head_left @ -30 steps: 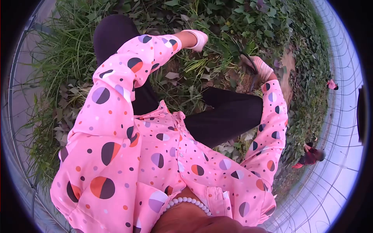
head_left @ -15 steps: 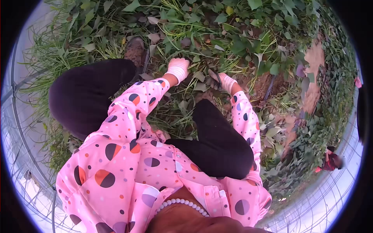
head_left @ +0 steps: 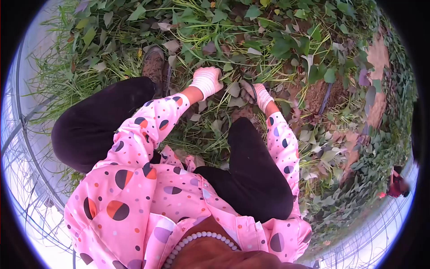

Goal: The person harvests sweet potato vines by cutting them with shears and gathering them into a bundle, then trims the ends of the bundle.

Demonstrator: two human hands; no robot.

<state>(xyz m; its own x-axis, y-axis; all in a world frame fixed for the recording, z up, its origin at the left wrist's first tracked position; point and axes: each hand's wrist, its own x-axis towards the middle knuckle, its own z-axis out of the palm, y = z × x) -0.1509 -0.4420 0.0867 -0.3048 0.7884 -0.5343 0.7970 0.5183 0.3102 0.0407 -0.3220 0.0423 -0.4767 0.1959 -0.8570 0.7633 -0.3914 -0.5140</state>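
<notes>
Wearing banded fabric gloves [head_left: 204, 85], left hand [head_left: 208, 80], right hand [head_left: 258, 93] amid pointed leaves [head_left: 281, 46]

Left hand [head_left: 206, 82] is curled near the right hand [head_left: 257, 94].

Person in red [head_left: 396, 185] near right edge. Curved bars [head_left: 23, 122] along left edge. Bare soil strip [head_left: 378, 58], upper right.
</notes>
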